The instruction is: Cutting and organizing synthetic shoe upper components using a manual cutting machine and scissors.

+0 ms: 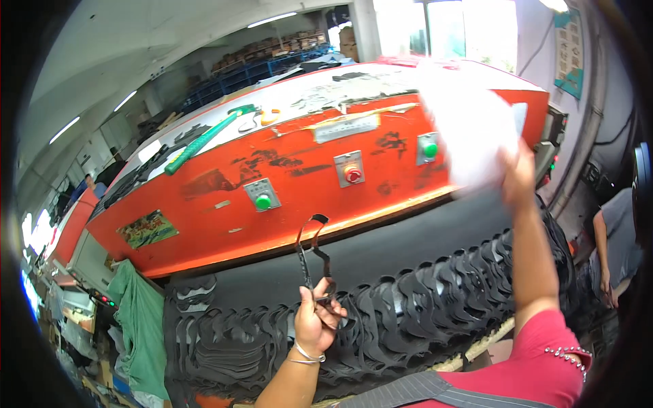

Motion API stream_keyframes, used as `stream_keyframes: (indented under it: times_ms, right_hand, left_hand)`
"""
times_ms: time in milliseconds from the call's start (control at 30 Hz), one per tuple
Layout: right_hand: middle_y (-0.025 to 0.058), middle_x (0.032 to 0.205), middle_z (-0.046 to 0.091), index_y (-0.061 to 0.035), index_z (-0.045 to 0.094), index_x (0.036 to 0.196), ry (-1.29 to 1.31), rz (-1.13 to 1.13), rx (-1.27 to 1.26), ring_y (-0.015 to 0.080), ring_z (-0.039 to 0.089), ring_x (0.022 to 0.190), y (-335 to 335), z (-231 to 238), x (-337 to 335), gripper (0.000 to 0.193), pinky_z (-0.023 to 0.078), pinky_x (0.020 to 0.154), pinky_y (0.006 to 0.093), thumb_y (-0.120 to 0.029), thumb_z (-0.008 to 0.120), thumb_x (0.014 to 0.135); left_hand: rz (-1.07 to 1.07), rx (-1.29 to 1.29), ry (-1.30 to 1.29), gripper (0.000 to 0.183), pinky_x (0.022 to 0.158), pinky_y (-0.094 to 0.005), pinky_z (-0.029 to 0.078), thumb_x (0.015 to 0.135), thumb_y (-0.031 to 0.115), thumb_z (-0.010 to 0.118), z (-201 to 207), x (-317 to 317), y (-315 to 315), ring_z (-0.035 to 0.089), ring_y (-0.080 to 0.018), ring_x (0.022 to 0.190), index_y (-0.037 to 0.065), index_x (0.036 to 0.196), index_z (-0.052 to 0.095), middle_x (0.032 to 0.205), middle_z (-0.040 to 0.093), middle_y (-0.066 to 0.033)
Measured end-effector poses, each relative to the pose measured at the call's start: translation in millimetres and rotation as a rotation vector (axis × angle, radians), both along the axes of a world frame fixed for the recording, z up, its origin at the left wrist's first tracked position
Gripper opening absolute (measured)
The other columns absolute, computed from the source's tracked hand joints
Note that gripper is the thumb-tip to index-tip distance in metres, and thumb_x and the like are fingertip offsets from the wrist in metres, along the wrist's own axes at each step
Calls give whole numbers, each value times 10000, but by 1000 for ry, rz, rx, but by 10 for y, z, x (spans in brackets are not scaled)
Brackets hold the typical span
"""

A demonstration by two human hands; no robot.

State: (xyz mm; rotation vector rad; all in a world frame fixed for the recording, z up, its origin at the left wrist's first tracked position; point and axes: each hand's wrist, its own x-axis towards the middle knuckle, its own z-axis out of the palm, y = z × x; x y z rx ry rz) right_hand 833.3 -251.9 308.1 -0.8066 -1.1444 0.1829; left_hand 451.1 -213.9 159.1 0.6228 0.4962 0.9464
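My left hand (316,323), a metal bangle at its wrist, is closed on the lower end of a thin, dark, curved strip frame that looks like a cutting die (304,262). The frame stands up from my fingers in front of the red machine. Raised at the right, my right hand (518,173) grips the edge of a white sheet or board (473,129), smeared by motion. Beneath both hands lies a black sheet of material (394,248). Nearer to me are rows of curved cut black pieces (408,302), with some slits between them.
The red press beam (299,183) spans the far side, bearing green buttons (263,201) and a red button (352,175). On its top rest a green-handled hammer (204,143) and orange-handled scissors (269,117). A green cloth (138,326) hangs left. Another person (615,238) is at right.
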Motion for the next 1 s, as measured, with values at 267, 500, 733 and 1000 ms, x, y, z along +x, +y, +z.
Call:
stream_keyframes:
  times_ms: [267,500,733,1000]
  right_hand:
    - [58,782,646,-4,615,875,98,347,-789,110,604,732,-779,-1547,-1215,272,489,646,273,-248,718,812]
    - [37,659,604,-33,618,878,195,254,-727,105,556,485,-1046,-1818,-1583,274,437,377,247,-296,682,838]
    - [38,681,608,-31,585,865,590,434,-498,87,536,486,-700,-1911,-1411,256,398,399,222,-278,651,868]
    - [13,656,574,-36,593,869,389,575,-735,89,511,468,-958,-1817,-1778,258,389,378,229,-287,651,867]
  left_hand:
    - [-223,-141,80,549,784,-426,485,968,495,337,-218,473,-584,594,-279,867,69,1291,459,963,613,-126]
    - [-108,-162,93,592,876,-444,471,941,512,378,-251,221,-884,584,-286,982,21,1250,494,1073,602,-137]
    - [-371,-111,46,585,598,-369,411,945,545,343,-257,-188,-1080,499,-184,717,81,1245,537,734,508,-30]
    - [171,27,356,500,630,-340,476,991,454,306,167,239,-1244,554,-174,791,47,1160,542,946,618,-88]
